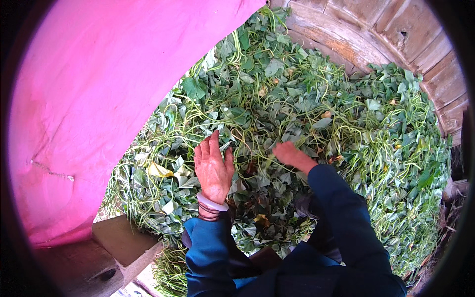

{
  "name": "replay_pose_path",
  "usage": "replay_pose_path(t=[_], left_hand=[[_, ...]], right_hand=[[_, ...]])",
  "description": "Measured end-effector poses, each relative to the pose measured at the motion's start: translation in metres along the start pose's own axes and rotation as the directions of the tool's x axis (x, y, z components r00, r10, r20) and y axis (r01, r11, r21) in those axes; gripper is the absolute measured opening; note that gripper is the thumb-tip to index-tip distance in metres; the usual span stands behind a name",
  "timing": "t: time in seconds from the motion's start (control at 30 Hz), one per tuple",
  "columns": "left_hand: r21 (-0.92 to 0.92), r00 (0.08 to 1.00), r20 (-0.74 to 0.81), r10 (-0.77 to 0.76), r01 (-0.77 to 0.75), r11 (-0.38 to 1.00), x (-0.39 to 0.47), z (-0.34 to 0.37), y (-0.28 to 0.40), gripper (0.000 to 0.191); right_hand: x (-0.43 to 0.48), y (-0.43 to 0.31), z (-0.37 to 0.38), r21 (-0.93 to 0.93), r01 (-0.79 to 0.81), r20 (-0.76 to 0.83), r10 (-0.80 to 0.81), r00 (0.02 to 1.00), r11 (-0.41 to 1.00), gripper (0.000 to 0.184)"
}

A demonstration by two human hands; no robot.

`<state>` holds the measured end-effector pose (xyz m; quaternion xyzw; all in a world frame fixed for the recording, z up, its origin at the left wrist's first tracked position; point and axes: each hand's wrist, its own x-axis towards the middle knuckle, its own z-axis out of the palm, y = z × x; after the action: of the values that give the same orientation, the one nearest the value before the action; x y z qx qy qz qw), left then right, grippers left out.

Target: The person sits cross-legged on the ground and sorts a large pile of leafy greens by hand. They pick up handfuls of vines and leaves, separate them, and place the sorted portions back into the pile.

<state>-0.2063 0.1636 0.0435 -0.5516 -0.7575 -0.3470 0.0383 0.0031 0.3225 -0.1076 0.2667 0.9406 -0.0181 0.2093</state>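
A deep heap of leafy green vines [274, 92] lies in front of me, with long pale stems and scattered yellow and brown leaves. My left hand [214, 167], with a pale bangle and dark cords at the wrist, rests back-up on the vines, its fingers extended and thumb apart. To its right, my right hand [289, 154] has its fingers curled down at the stems near the middle of the heap. Its fingertips are hidden, so I cannot tell whether it grips a stem. A yellow leaf [159, 170] lies left of my left hand.
A pink sheet [89, 85] covers the upper left and overhangs part of the heap. A curved wall of wooden planks [345, 35] bounds the heap at the upper right. Thick wooden beams [124, 239] stand at the lower left, beside more bundled stems [170, 269].
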Motion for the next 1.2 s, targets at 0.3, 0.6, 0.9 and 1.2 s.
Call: replay_pose_path(t=[0.3,0.6,0.9,1.2], left_hand=[[-0.01,0.999,0.032,-0.014,0.015,1.0,-0.004,0.007,0.019,0.037],[-0.07,0.976,0.215,0.015,0.0,0.998,-0.013,0.032,0.037,0.032],[-0.155,0.974,0.209,0.089,-0.057,0.986,-0.018,0.045,0.041,0.025],[-0.667,0.647,0.743,0.17,0.696,0.265,-0.023,0.042,0.073,0.041]], right_hand=[[-0.13,0.126,-0.26,0.815,0.101,-0.529,0.662,0.531,0.57,0.017],[-0.249,0.14,-0.374,0.847,-0.032,-0.489,0.802,0.342,0.53,0.017],[-0.244,0.187,-0.403,0.615,0.229,-0.728,0.655,-0.204,0.755,0.019],[-0.213,0.07,-0.289,0.366,0.035,-0.69,0.246,0.68,0.93,0.017]])
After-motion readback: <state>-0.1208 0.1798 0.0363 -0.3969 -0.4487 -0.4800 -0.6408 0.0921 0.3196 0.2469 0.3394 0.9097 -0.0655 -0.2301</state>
